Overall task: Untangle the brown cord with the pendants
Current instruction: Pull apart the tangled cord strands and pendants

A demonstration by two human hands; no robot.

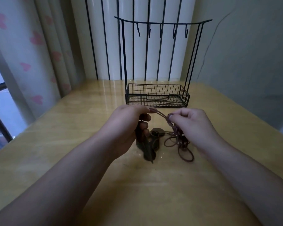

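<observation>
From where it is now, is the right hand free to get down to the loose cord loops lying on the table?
Probably not yet. The right hand is pinching the brown cord stretched across to the left hand. The loops lie just below it on the table with nothing between, but it would have to let go first.

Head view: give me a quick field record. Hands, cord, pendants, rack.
left hand: pinches one end of the stretched cord span
right hand: pinches the knotted bunch, fingers closed on it
brown cord: taut between hands, rest in loose tangled loops on the table
pendants: dark cluster lying below the left hand
wire rack: behind hands, basket and hooks bare
</observation>
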